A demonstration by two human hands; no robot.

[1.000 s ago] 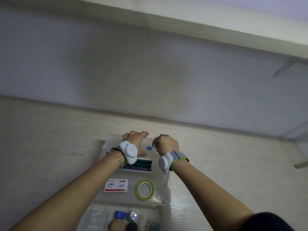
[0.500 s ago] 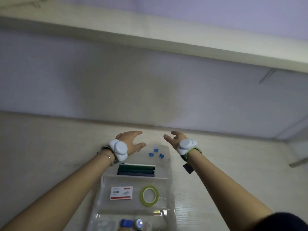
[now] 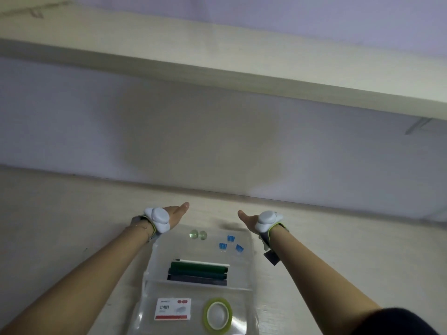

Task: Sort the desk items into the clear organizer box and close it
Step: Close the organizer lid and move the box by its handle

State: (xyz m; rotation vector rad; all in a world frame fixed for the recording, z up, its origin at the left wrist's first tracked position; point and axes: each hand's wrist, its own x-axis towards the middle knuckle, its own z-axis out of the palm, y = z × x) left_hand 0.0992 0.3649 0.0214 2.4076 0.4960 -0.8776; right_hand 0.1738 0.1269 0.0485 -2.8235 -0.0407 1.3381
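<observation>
The clear organizer box [image 3: 249,267] lies on the desk in front of me. Its far compartment holds two clear green beads [image 3: 198,234] and three small blue clips [image 3: 231,244]. Behind a divider lie dark green and grey markers [image 3: 198,272]. The nearer compartment has a white and red staple box [image 3: 173,308] and a green tape roll [image 3: 218,315]. My left hand [image 3: 175,213] is beyond the box's far left corner, fingers straight, holding nothing. My right hand [image 3: 249,220] is beyond the far right corner, also straight and empty.
The pale wooden desk [image 3: 60,213] runs to a grey wall [image 3: 217,141] just beyond my hands. A cream shelf [image 3: 217,68] juts out overhead. White trackers sit on both wrists.
Both hands left the blue clips in the far compartment, spread apart and moved past the box's far corners. The view tilted up; two green beads show where my left hand was.
</observation>
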